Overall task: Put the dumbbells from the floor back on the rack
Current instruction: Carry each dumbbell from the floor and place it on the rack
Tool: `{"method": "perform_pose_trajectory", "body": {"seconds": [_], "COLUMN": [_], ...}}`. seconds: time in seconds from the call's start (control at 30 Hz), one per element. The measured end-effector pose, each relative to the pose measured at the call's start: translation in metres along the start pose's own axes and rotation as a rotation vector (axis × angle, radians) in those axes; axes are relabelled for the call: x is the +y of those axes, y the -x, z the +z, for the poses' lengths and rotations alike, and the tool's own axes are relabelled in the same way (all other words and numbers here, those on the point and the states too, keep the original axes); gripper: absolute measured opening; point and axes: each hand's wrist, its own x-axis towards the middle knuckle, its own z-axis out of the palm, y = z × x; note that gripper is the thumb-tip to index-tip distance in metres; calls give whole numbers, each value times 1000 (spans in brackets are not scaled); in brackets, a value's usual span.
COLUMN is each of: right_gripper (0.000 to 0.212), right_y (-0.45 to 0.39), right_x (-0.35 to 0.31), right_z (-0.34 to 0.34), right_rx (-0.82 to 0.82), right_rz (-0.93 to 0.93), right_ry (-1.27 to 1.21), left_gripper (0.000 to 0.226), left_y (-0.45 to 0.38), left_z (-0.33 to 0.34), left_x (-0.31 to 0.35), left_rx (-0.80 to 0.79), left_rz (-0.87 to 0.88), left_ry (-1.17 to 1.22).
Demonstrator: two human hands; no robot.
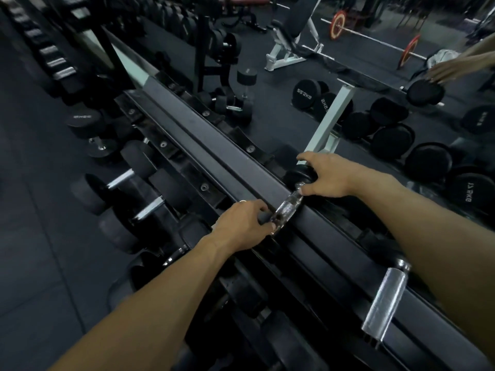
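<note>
Two hands hold one dumbbell [290, 203] mid-frame on the rack [214, 145]. The left hand [245, 226] grips its handle; the right hand [325, 178] grips its far end

We see a dim gym with dark rubber floor tiles [34, 236], a large wall mirror [267, 76] reflecting a white-framed black padded bench [292, 36] and a red-plated barbell [338, 24].

left hand [242, 226], right hand [325, 176] — fingers curled, gripping
</note>
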Motion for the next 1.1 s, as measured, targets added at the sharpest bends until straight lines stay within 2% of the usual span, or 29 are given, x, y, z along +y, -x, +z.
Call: {"method": "perform_pose_trajectory", "body": {"seconds": [0.13, 0.37, 0.6, 0.7, 0.87, 1.1], "right_gripper": [82, 81, 80, 79, 77, 74], "right_y": [18, 73, 145, 177, 235, 338], "right_x": [-24, -79, -147, -186, -258, -351], "right_z": [0, 31, 81, 107, 160, 270], "right_rx": [37, -19, -94, -139, -258, -401], "right_rz": [-94, -364, -603, -693, -833, -1029], "right_ry": [76, 139, 214, 239, 287, 356], "left_gripper": [53, 52, 52, 48, 53, 51], "left_y": [30, 142, 290, 351, 457, 600], "left_z": [-4, 3, 32, 44, 72, 142], "left_x": [1, -4, -14, -23, -46, -77], "left_rx": [75, 248, 315, 321, 374, 431], "left_rz": [-30, -158, -423, -537, -727, -956], "left_ry": [-82, -169, -227, -209, -149, -7]}}
